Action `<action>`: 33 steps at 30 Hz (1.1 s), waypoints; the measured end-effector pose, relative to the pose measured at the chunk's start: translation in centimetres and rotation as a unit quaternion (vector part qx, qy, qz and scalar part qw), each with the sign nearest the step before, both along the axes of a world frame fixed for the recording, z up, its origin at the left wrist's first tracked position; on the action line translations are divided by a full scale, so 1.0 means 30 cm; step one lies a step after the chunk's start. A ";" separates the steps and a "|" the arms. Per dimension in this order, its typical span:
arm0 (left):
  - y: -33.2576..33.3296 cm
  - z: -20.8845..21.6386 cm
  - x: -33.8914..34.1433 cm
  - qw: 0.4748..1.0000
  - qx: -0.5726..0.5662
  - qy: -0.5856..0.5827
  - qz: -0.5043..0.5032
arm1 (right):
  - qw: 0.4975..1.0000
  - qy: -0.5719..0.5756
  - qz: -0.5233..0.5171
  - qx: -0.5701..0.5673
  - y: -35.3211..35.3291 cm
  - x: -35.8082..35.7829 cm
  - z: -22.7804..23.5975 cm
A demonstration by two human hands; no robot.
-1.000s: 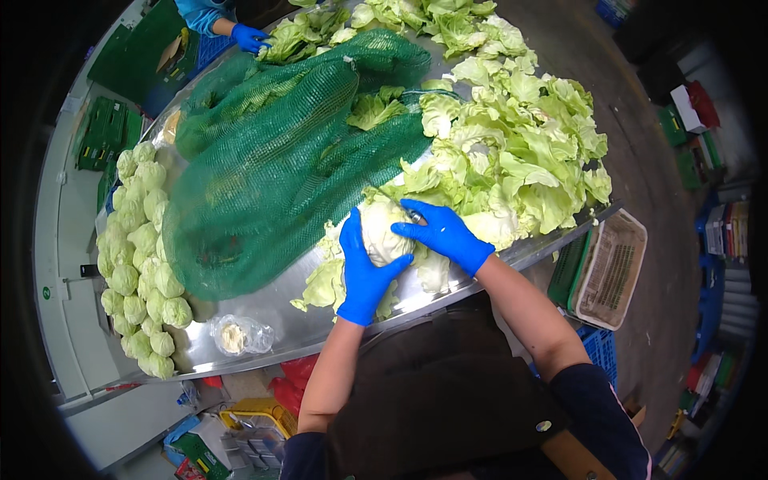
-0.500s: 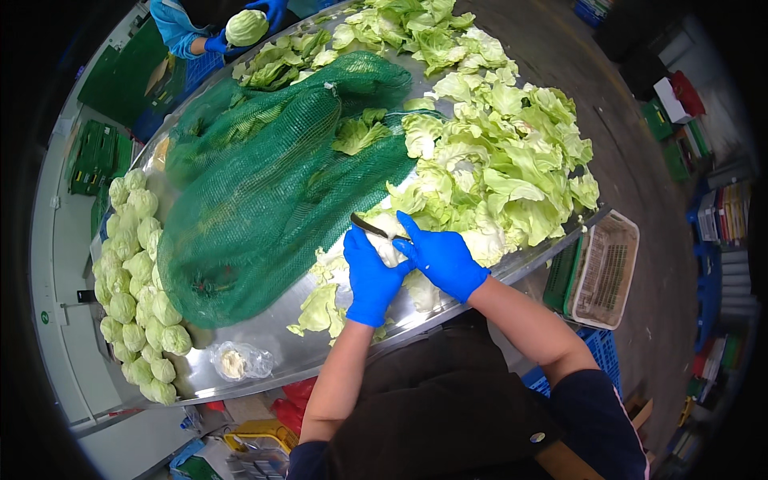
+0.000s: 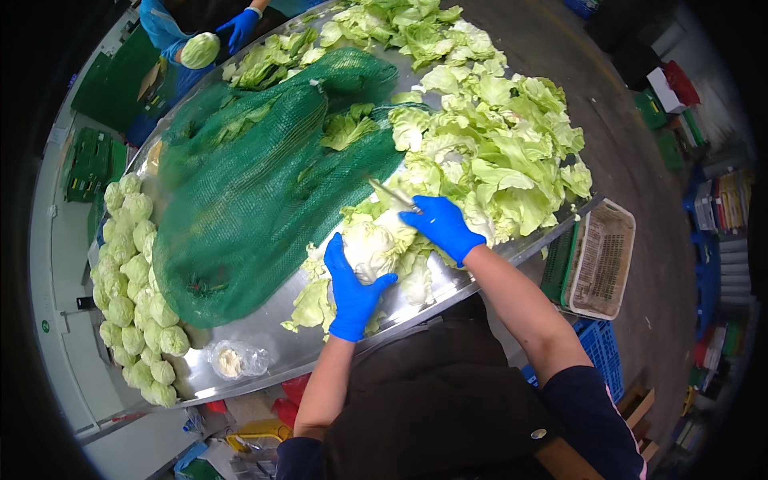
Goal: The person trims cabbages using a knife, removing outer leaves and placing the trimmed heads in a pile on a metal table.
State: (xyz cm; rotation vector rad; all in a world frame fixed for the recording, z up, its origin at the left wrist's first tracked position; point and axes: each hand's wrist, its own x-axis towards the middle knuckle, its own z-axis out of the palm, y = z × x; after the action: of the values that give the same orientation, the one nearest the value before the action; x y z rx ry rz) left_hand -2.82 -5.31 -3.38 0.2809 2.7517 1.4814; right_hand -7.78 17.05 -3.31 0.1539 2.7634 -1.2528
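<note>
A pale green cabbage (image 3: 370, 246) sits among loose leaves near the table's front edge. Against its near left side is my left hand (image 3: 354, 294) in a blue glove, fingers and thumb spread around the head and holding it. My right hand (image 3: 445, 227), also blue-gloved, grips a knife (image 3: 390, 194) above and right of the cabbage. The blade points to the far left, apart from the cabbage. Loose cabbage leaves (image 3: 512, 172) pile up beyond and to the right of my hands.
A green mesh sack (image 3: 248, 208) covers the table's middle. Trimmed cabbages (image 3: 132, 280) are stacked at left, near a clear plastic bag (image 3: 238, 360). At the far left, a co-worker's gloved hand (image 3: 238, 30) is near another cabbage (image 3: 200, 51). A crate (image 3: 627, 264) stands right.
My hands have moved apart: the right lifts the knife up and right off the cabbage, the left spreads around its near side. The co-worker's cabbage has moved left, one hand off it.
</note>
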 end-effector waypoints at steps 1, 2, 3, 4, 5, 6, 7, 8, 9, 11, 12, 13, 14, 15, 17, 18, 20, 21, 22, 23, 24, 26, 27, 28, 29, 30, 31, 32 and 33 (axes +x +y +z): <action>-0.028 -0.011 0.009 1.000 0.002 0.003 -0.012 | 0.999 -0.005 -0.034 -0.021 0.029 0.010 -0.045; -0.051 -0.018 0.021 1.000 0.004 0.006 -0.024 | 0.997 -0.009 -0.068 -0.042 0.063 0.020 -0.082; -0.070 -0.027 0.041 1.000 0.022 -0.004 -0.022 | 0.995 -0.010 -0.103 -0.014 0.095 0.025 -0.086; -0.079 -0.034 0.052 0.999 0.032 -0.006 -0.021 | 0.990 -0.014 -0.136 0.016 0.100 0.028 -0.054; -0.084 -0.037 0.059 0.999 0.044 -0.007 -0.021 | 0.990 0.012 -0.117 0.073 0.090 0.055 -0.016; -0.092 -0.035 0.066 0.998 0.054 -0.009 -0.019 | 0.993 0.027 -0.086 0.075 0.050 0.083 0.060; -0.090 -0.021 0.060 0.999 0.040 0.009 -0.028 | 0.994 0.043 -0.058 0.079 0.006 0.114 0.135; -0.081 -0.004 0.050 0.999 0.040 -0.009 -0.006 | 0.994 0.061 -0.028 0.081 -0.027 0.143 0.179; -0.067 0.010 0.042 0.999 0.040 -0.026 0.015 | 0.993 0.086 0.034 0.079 -0.046 0.174 0.188; -0.041 0.001 0.029 0.997 0.034 -0.036 0.061 | 0.988 0.072 0.131 0.034 -0.079 0.225 0.227; -0.034 0.003 0.016 0.996 0.055 -0.033 0.058 | 0.987 0.037 0.153 0.016 -0.072 0.241 0.228; -0.032 0.001 0.012 0.996 0.059 -0.033 0.055 | 0.984 0.007 0.174 0.030 -0.064 0.250 0.239; -0.032 -0.002 0.010 0.996 0.062 -0.033 0.053 | 0.980 -0.022 0.195 0.044 -0.056 0.255 0.251; -0.030 0.003 0.008 0.997 0.056 -0.031 0.045 | 0.979 -0.041 0.194 0.041 -0.047 0.253 0.254; -0.028 0.014 0.004 0.998 0.042 -0.027 0.028 | 0.978 -0.078 0.190 0.036 -0.031 0.238 0.258; -0.030 0.012 0.002 0.998 0.052 -0.031 0.027 | 0.980 -0.058 0.187 0.018 -0.029 0.235 0.254; -0.033 0.003 -0.001 0.996 0.071 -0.040 0.024 | 0.983 -0.019 0.180 -0.018 -0.035 0.228 0.242; -0.033 0.009 0.004 0.997 0.062 -0.045 0.016 | 0.981 -0.091 0.087 -0.150 -0.045 0.220 0.238; -0.034 0.009 0.012 0.998 0.044 -0.033 0.005 | 0.990 -0.073 0.073 -0.096 -0.046 0.205 0.244; -0.034 0.008 0.022 0.999 0.026 -0.020 -0.004 | 0.996 -0.056 0.060 -0.042 -0.044 0.184 0.258; -0.031 0.009 0.028 1.000 0.009 -0.008 -0.017 | 0.998 -0.038 0.043 0.014 -0.041 0.173 0.268; -0.038 0.006 0.034 1.000 0.015 -0.016 -0.014 | 0.994 -0.029 0.098 -0.029 -0.072 0.172 0.233; -0.042 -0.004 0.034 1.000 0.017 -0.018 -0.016 | 0.993 0.022 0.108 -0.034 -0.107 0.169 0.223; -0.042 0.001 0.032 0.999 0.016 -0.021 -0.019 | 0.990 0.073 0.115 -0.041 -0.144 0.165 0.209; -0.034 0.016 0.023 0.999 0.002 -0.011 -0.043 | 0.990 0.012 0.139 -0.035 -0.170 0.137 0.200; -0.025 0.039 0.021 0.997 0.018 -0.028 -0.065 | 0.986 0.052 0.154 -0.028 -0.185 0.107 0.151; -0.038 0.042 0.025 0.997 0.002 -0.022 -0.080 | 0.986 0.084 0.137 -0.047 -0.183 0.072 0.110; -0.055 0.045 0.033 0.995 -0.013 -0.015 -0.096 | 0.984 0.116 0.120 -0.066 -0.175 0.035 0.082; -0.076 0.046 0.050 0.995 -0.027 -0.022 -0.094 | 0.988 0.073 0.086 -0.105 -0.157 -0.001 0.058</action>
State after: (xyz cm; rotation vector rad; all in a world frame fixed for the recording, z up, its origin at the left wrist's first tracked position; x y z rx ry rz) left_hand -1.33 -7.60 -1.99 0.4865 2.6412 1.3503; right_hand -7.80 12.35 -1.57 -0.1958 2.6663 -1.5512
